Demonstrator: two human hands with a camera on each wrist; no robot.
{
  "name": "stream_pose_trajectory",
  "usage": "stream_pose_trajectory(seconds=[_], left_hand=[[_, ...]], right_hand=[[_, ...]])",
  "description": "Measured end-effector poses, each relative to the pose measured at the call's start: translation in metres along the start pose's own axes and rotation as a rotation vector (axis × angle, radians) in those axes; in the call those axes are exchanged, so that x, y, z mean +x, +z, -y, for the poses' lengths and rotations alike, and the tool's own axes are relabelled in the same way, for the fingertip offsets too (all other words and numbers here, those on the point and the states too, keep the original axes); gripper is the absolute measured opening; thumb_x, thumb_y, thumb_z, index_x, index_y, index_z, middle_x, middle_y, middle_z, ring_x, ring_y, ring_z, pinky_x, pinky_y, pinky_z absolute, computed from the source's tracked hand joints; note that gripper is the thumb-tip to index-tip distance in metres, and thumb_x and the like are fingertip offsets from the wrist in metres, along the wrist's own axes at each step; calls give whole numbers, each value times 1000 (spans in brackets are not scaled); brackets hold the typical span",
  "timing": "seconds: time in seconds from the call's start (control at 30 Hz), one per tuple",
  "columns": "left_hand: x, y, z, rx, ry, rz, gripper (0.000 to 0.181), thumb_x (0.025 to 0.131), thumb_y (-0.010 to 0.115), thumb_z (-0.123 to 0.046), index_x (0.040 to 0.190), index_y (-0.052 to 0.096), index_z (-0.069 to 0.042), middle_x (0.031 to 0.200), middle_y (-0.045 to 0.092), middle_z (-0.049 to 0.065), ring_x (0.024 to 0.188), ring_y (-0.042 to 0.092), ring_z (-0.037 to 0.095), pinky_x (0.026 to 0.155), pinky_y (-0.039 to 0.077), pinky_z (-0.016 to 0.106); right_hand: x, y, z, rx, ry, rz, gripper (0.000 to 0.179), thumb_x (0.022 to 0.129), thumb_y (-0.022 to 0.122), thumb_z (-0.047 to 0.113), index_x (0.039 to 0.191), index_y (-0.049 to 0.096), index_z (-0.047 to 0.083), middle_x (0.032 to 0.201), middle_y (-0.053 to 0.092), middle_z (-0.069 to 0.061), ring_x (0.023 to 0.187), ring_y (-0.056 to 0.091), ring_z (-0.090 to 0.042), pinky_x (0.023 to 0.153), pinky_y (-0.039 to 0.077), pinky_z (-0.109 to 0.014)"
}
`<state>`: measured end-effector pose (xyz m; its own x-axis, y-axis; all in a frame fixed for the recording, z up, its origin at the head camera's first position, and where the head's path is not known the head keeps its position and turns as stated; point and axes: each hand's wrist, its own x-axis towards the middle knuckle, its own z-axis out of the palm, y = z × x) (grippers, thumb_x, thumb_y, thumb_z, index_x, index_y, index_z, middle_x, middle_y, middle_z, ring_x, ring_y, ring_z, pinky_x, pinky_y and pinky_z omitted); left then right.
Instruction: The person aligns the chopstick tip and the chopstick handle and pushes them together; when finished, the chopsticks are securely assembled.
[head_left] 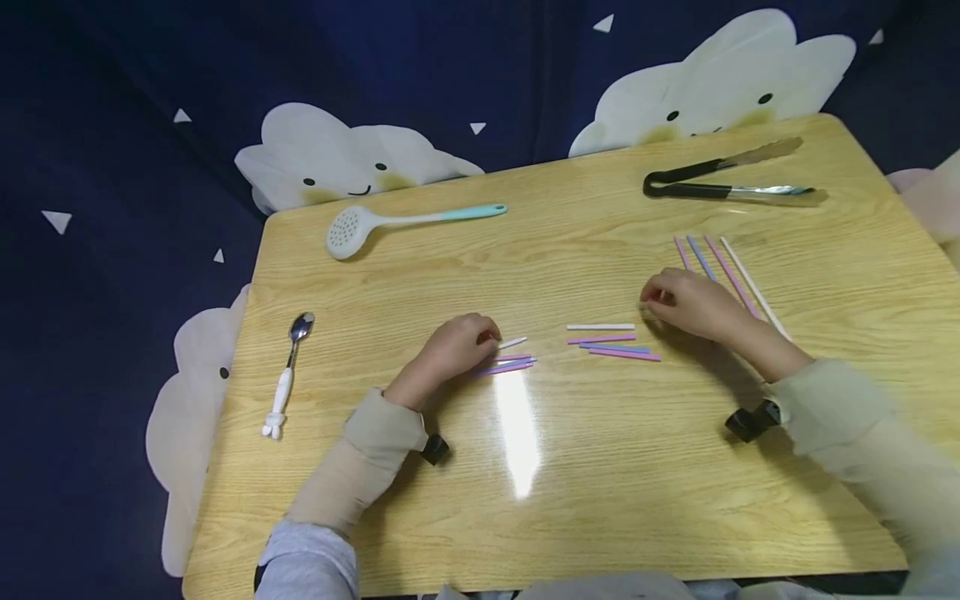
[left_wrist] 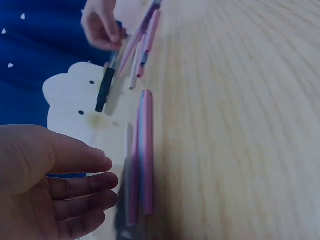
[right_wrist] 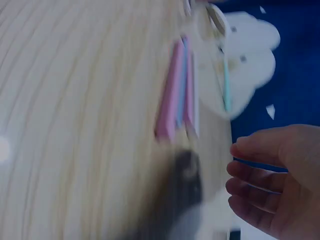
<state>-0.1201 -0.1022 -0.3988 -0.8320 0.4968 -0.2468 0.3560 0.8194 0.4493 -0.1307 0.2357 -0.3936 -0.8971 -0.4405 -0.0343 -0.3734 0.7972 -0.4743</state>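
Note:
My left hand (head_left: 457, 346) is beside the left group of short, thin straw-like sticks (head_left: 513, 365), coloured white, pink and blue. In the left wrist view its thumb and fingers (left_wrist: 82, 202) curve loosely, with a gap between them and the sticks (left_wrist: 145, 150). A middle group of similar sticks (head_left: 615, 340) lies roughly side by side, the white one (head_left: 600, 327) at the far side. Above the table, my right hand (head_left: 693, 304) is between that group and several longer sticks (head_left: 727, 271), partly covering these. Nothing shows between its relaxed fingers (right_wrist: 255, 187).
A skimmer with a turquoise handle (head_left: 472, 212) lies along the far edge, and black-handled tongs (head_left: 690, 191) lie at the far right. Near the left edge is a spoon with a white handle (head_left: 281, 392). A dark blue cloud-patterned curtain (head_left: 450, 67) hangs behind the wooden table (head_left: 600, 500).

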Motion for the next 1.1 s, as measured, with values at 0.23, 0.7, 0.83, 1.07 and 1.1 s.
stream_pose_trajectory(seconds=[0.23, 0.7, 0.83, 1.07, 1.1], left_hand=[[3, 7, -1, 77, 31, -6, 17, 88, 55, -17, 98, 66, -8, 88, 61, 2, 76, 53, 13, 69, 45, 27], [6, 16, -3, 283, 135, -118, 9, 86, 60, -18, 84, 63, -9, 77, 57, 1, 68, 53, 14, 57, 45, 24], [6, 18, -3, 309, 162, -159, 7, 85, 61, -14, 82, 63, -8, 75, 58, 3, 66, 54, 14, 56, 45, 24], [7, 16, -2, 289, 151, -169, 9, 85, 57, -11, 81, 63, -5, 72, 57, 3, 62, 52, 13, 53, 44, 22], [7, 16, -1, 284, 150, -174, 10, 85, 57, -11, 81, 63, -5, 71, 57, 3, 62, 52, 13, 53, 44, 22]], right_hand=[[20, 25, 21, 8, -126, 73, 5, 82, 64, 10, 86, 64, 8, 83, 57, -3, 71, 53, -16, 62, 44, -34], [33, 41, 27, 34, -206, 141, 5, 79, 66, 7, 83, 63, 8, 74, 51, 0, 65, 43, -12, 56, 38, -28], [34, 42, 28, 8, -198, 153, 5, 79, 66, 8, 82, 62, 9, 74, 50, 0, 64, 42, -13, 56, 37, -28], [35, 42, 29, -44, -201, 139, 6, 79, 65, 7, 79, 59, 10, 74, 48, 0, 64, 42, -13, 53, 36, -27], [35, 42, 29, -49, -198, 136, 6, 80, 64, 7, 79, 59, 10, 74, 49, 0, 64, 42, -13, 54, 37, -27]])
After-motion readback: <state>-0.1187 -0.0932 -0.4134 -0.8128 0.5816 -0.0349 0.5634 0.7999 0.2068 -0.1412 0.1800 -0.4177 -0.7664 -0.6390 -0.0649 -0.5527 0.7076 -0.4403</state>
